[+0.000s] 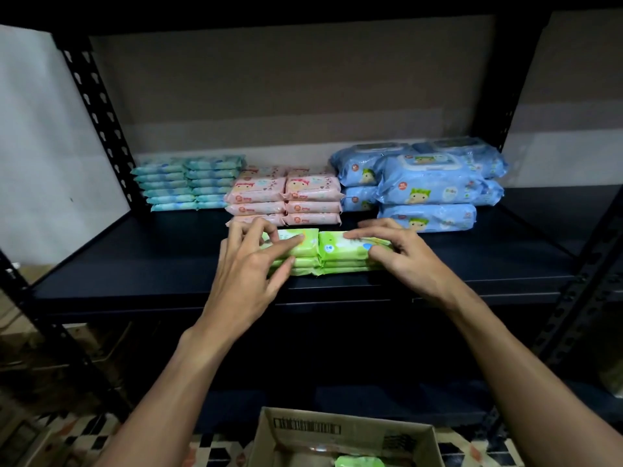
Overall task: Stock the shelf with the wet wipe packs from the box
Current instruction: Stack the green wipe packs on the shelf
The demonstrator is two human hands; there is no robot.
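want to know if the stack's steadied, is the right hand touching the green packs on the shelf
Touching. The head view shows the right hand pinching the green packs: index finger along the top, thumb against the front.

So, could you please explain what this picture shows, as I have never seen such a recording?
There is no machine here: a person wears one camera on the head, looking forward and down at their own bare hands. The left hand and right hand each hold stacked green plastic wet wipe packs, fingers on top, thumbs in front, at the front of a dark metal shelf. Behind stand small teal packs, pink packs and larger blue packs. Below is an open cardboard box with another green pack inside.
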